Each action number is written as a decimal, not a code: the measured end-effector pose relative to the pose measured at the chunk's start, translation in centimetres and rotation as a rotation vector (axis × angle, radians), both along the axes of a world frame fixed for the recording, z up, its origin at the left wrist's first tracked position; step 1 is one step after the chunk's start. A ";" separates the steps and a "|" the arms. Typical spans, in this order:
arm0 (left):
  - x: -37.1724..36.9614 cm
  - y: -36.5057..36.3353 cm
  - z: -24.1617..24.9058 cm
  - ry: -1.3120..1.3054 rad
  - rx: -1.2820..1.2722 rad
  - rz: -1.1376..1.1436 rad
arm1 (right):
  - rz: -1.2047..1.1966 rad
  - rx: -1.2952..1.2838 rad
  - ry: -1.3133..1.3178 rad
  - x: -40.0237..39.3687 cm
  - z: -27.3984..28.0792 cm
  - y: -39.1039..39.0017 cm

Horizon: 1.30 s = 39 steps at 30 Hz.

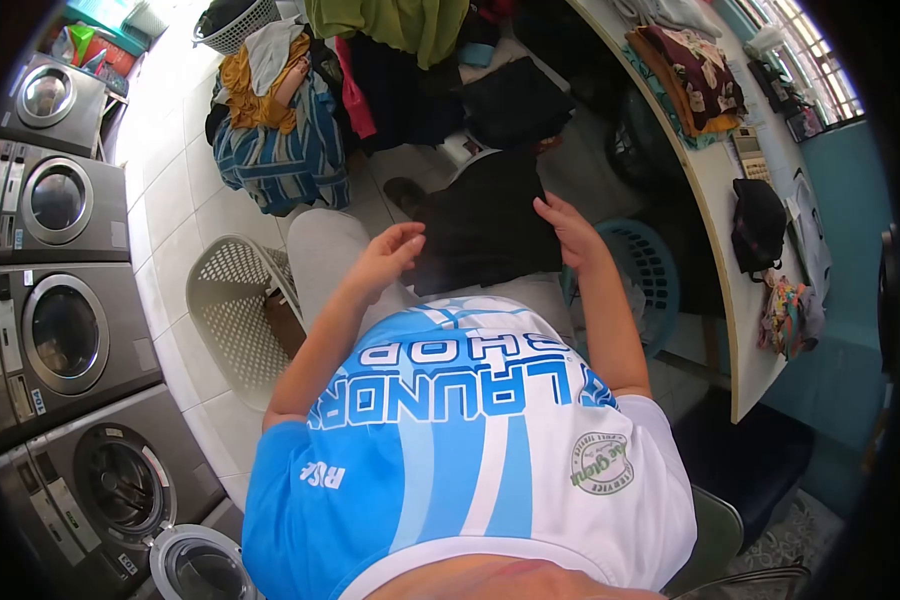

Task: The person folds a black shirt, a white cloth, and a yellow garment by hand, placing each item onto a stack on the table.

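A black cloth [490, 225] lies spread over the person's lap, its far end reaching toward a dark folded garment [518, 103]. At the cloth's left edge is my left hand [392, 258], fingers curled with the fingertips close together; what they hold, if anything, is too small to tell. My right hand [570, 232] is at the cloth's right edge, the thumb over it and the other fingers behind, pinching the fabric.
An off-white basket [232, 300] stands at the left, a blue basket [650, 265] at the right. Clothes heaps [280, 150] lie ahead. Washing machines [65, 330] line the left side. A white table [715, 215] runs along the right, bearing folded clothes [685, 75].
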<state>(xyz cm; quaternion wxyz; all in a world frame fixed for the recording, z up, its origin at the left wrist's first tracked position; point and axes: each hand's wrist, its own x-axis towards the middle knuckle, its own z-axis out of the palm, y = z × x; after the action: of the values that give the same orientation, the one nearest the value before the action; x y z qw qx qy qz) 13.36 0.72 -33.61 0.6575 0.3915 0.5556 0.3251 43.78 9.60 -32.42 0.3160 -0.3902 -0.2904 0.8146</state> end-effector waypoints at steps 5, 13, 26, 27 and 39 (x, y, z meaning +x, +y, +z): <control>0.9 -2.9 -0.3 0.418 0.292 -0.240 | -0.090 0.181 -0.131 -1.1 0.4 1.0; 1.0 -1.5 -1.3 0.582 0.281 -0.598 | -0.063 0.590 -0.944 0.1 -0.6 0.8; 7.5 4.3 -11.6 0.409 0.358 0.083 | -0.085 1.189 -1.293 -5.9 -2.9 0.1; 7.3 4.4 -9.2 0.444 0.133 0.010 | -0.078 1.170 -1.313 -5.5 -3.2 0.2; 3.6 4.0 -6.9 -0.725 -0.708 0.478 | -0.160 1.127 -1.115 -4.2 -5.0 -0.1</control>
<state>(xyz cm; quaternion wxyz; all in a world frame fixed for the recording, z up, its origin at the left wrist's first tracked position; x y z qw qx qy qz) 16.93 4.75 -40.54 0.8058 -0.1271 0.4425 0.3724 39.63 9.53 -37.38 0.3316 -0.5413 -0.7451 0.2046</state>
